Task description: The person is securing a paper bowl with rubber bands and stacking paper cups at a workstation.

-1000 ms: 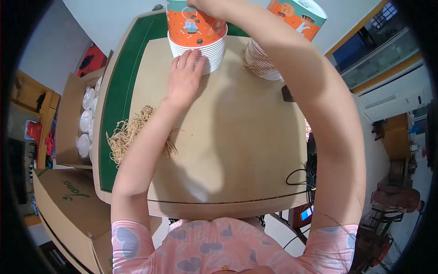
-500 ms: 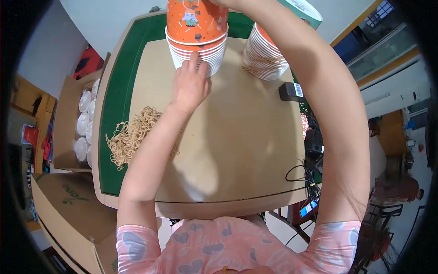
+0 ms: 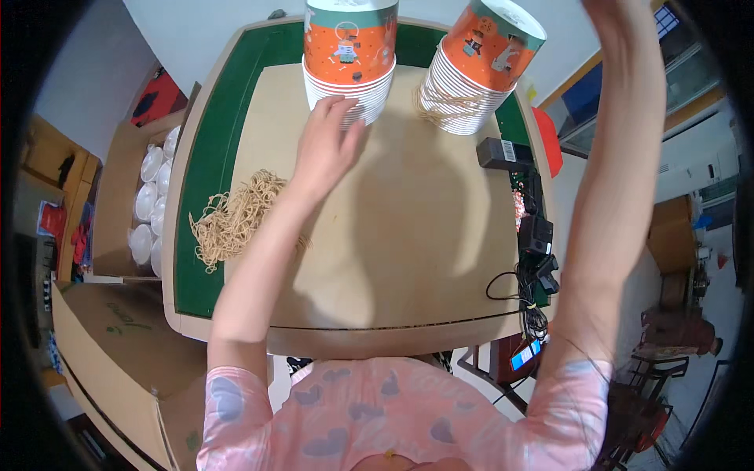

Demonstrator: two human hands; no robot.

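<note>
At the far middle of the table, a stack of orange paper tubs (image 3: 351,51) stands upside down, its white rims layered at the bottom. My left hand (image 3: 328,145) rests its fingers against those rims, fingers stretched out and not wrapped round anything. Farther right, a second stack of orange paper tubs (image 3: 487,47) leans to the right, with tan rubber bands (image 3: 455,106) round its rims. A tangled heap of rubber bands (image 3: 239,220) lies left of my left forearm. My right hand (image 3: 616,9) is raised at the top right, largely cut off by the frame edge, its fingers hidden.
A brown board (image 3: 416,235) covers most of the green-edged table. Along the right edge lie a black box (image 3: 503,154) and bundled black cables (image 3: 534,318). Left of the table stand a carton of wrapped white stacks (image 3: 145,200) and an open cardboard box (image 3: 118,330).
My right hand has left the top of the middle stack and swung up to the right. My left hand has stayed by the rims. The view has shifted slightly, showing more of both stacks.
</note>
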